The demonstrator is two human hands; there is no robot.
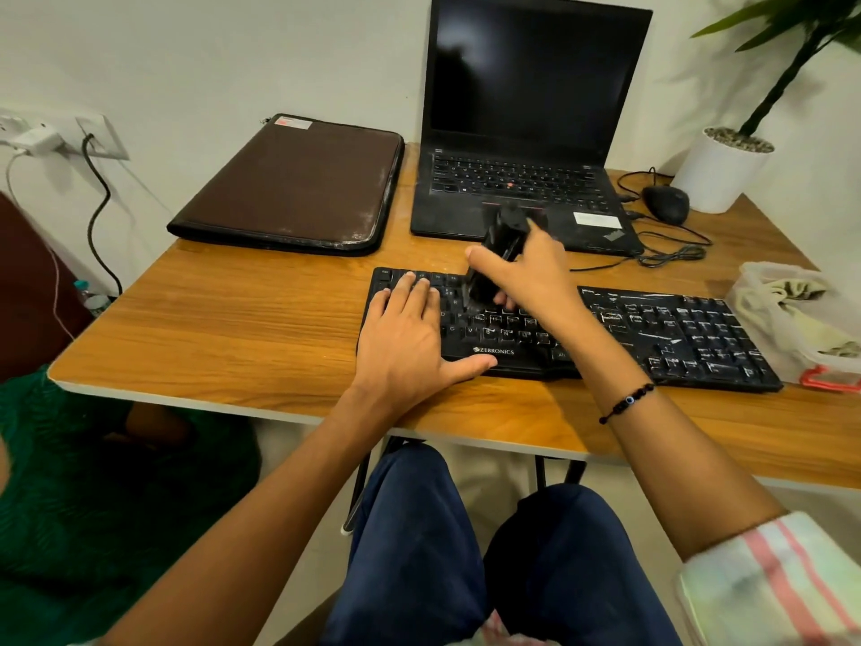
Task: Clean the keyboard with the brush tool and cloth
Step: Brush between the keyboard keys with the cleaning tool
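Observation:
A black keyboard point(675, 338) with dusty, smeared keys lies on the wooden table point(223, 319). My left hand point(410, 338) rests flat on its left end, fingers straight on the keys and thumb along the front edge. My right hand point(526, 272) grips a black brush tool point(494, 258), held tilted with its lower end down on the upper key rows just right of my left fingers. A pale cloth point(792, 291) sits inside a clear plastic container point(755, 277) to the right of the keyboard.
An open black laptop point(526, 132) stands behind the keyboard, with a brown zip folder point(298, 184) to its left. A black mouse point(666, 202), its cable and a white plant pot point(717, 170) sit at the back right. A wall socket with a plugged cable is at far left.

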